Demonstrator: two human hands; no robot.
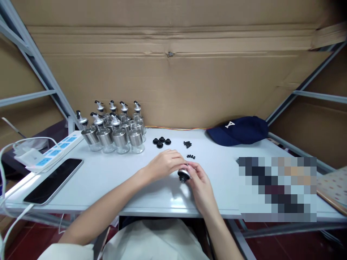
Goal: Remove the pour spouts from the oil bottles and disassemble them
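Low over the front middle of the table, a bottle pour spout (183, 176) with a black ribbed stopper and a silver rim is held between both hands. My left hand (168, 161) reaches it from the left, fingers closed at its upper side. Thumb and fingers of my right hand (199, 178) pinch it from the right. The far side of the spout is hidden by the fingers. Just beyond lie a row of tiny black pieces (191, 156), a small heap of black levers (187, 144), and several black round stoppers (159, 145).
Several glass bottles with steel sleeves (120, 139), most with pour spouts, stand at the back left. A power strip (54, 153) and a phone (54, 181) lie left. A navy cap (240, 131) rests back right. Cardboard (176, 86) walls the back. A pixelated patch covers the right.
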